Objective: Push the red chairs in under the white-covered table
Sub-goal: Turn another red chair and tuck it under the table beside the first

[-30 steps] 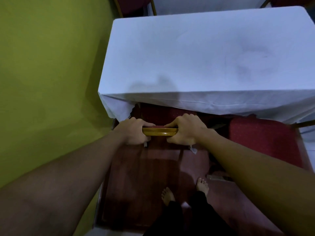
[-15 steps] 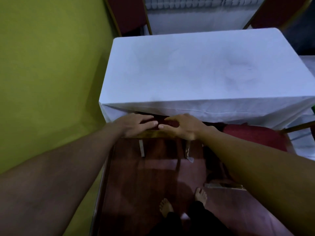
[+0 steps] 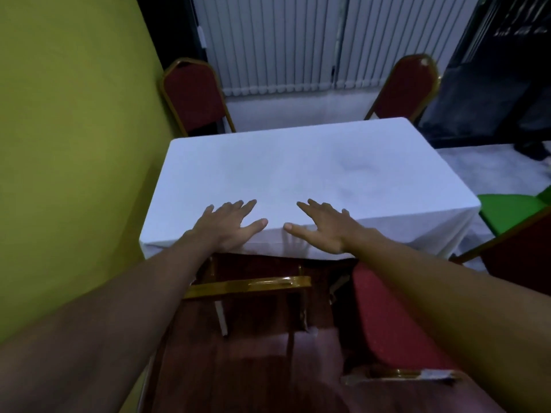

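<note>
White-covered table (image 3: 313, 174) ahead | my left hand (image 3: 229, 226) and right hand (image 3: 323, 231) spread over its near edge, holding nothing | red chair (image 3: 247, 286) tucked under.

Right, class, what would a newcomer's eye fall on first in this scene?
The white-covered table fills the middle, with the left hand and right hand spread open at its near edge. A red chair sticks out at the near right. A yellow-green wall fills the left.
</note>
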